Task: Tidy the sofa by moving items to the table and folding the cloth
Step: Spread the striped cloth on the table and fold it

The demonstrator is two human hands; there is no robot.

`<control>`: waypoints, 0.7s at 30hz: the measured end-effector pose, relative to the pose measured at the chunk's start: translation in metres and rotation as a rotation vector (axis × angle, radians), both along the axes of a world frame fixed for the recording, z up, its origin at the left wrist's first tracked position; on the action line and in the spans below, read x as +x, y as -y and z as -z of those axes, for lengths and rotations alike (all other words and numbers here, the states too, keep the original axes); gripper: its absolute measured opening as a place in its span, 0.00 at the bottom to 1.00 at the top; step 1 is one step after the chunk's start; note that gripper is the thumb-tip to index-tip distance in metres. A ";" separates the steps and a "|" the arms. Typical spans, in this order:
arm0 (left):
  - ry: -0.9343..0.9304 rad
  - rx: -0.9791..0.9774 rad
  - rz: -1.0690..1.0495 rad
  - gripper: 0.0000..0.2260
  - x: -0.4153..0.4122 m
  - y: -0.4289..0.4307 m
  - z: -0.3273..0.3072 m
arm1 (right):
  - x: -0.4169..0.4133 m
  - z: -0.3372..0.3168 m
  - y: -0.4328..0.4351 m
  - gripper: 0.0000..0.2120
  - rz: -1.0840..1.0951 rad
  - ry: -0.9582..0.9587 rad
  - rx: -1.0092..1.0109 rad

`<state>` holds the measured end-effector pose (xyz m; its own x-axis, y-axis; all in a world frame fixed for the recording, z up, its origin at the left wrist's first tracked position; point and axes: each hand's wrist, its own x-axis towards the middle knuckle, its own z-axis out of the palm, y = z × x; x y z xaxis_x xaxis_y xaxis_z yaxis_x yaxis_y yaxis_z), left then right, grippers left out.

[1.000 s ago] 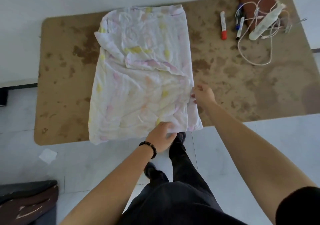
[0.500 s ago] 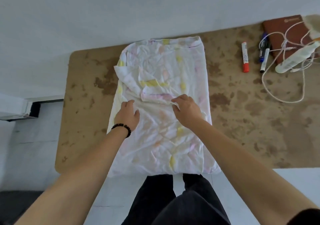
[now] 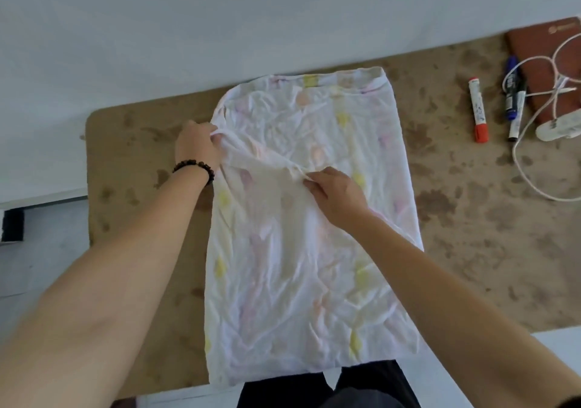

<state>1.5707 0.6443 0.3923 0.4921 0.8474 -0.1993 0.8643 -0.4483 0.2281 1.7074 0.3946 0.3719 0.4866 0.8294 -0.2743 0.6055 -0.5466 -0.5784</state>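
The person is pinching a turned-over flap of the pastel-spotted cloth (image 3: 314, 219), lying lengthwise twelve-to-six on the desk (image 3: 471, 250), left hand (image 3: 196, 145) gripping its nine-o'clock edge, right hand (image 3: 338, 193) gripping mid-cloth at three o'clock of it.

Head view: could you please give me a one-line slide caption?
Left hand and right hand pinch a fold of the pastel-spotted white cloth on the brown table, markers alongside.
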 end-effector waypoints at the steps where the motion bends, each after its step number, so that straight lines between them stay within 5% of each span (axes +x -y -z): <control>1: 0.063 0.028 -0.002 0.13 0.006 -0.008 -0.006 | 0.014 -0.008 -0.005 0.14 0.086 -0.054 0.001; 5: 0.239 0.054 -0.005 0.10 0.050 -0.031 -0.029 | 0.089 -0.028 -0.024 0.19 0.606 -0.295 0.103; 7: 0.298 0.049 0.021 0.08 0.078 -0.035 -0.029 | 0.125 -0.029 -0.032 0.19 0.735 -0.268 0.141; 13: 0.337 0.144 0.164 0.07 0.126 -0.031 0.007 | 0.188 -0.007 -0.054 0.20 0.673 0.014 0.035; 21: 0.191 0.109 0.256 0.27 0.061 0.010 0.054 | 0.167 0.026 -0.064 0.24 0.634 0.120 0.068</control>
<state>1.6312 0.6345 0.3385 0.7116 0.7025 0.0022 0.6665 -0.6761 0.3140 1.8741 0.4586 0.3460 0.9118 0.3844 -0.1444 0.2397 -0.7839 -0.5728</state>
